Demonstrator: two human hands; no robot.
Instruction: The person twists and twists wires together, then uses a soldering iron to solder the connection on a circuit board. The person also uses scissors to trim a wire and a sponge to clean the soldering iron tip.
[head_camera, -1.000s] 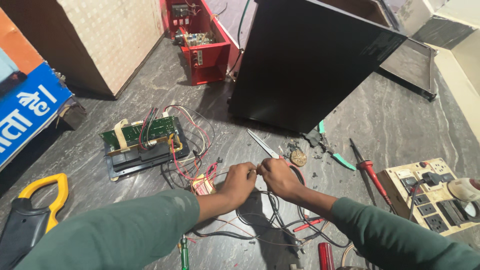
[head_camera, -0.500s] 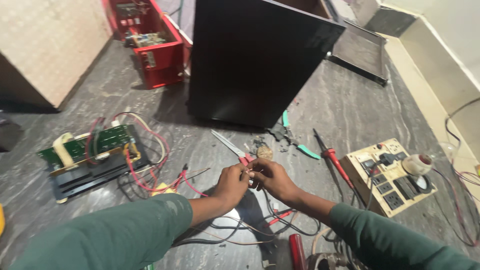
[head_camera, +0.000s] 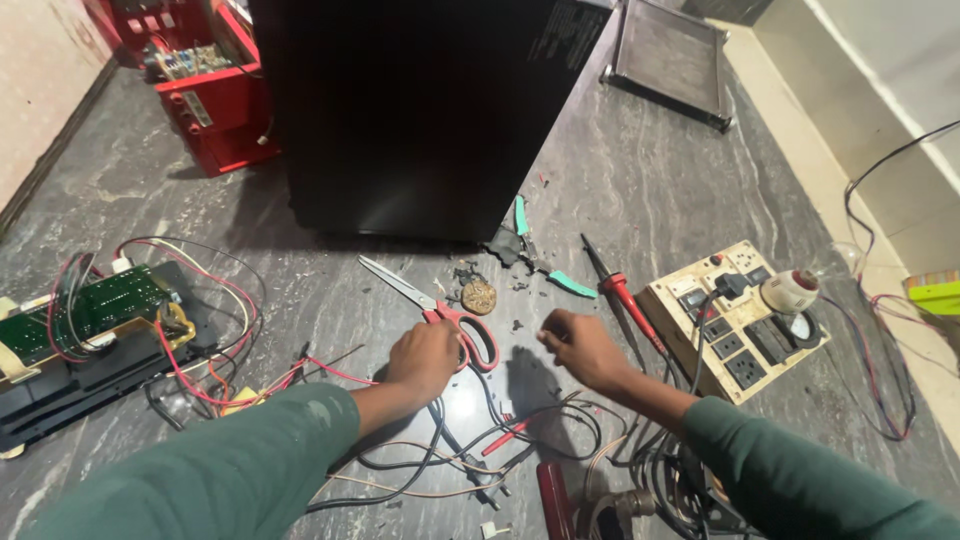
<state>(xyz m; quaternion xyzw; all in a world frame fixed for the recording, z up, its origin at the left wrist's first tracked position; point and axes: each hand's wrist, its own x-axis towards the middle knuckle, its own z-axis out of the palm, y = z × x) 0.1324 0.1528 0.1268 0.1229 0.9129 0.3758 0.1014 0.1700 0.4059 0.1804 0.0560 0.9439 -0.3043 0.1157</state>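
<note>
The left hand (head_camera: 425, 358) closes on the scissors (head_camera: 440, 310), seemingly gripping their red handles; the right hand (head_camera: 580, 345) hovers loosely curled, empty. Wires (head_camera: 470, 450) lie uncut mid-table.

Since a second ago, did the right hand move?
Yes. The right hand has slid to the right, away from the red-handled scissors and the left hand, closer to the red-handled screwdriver lying on the stone counter.
</note>
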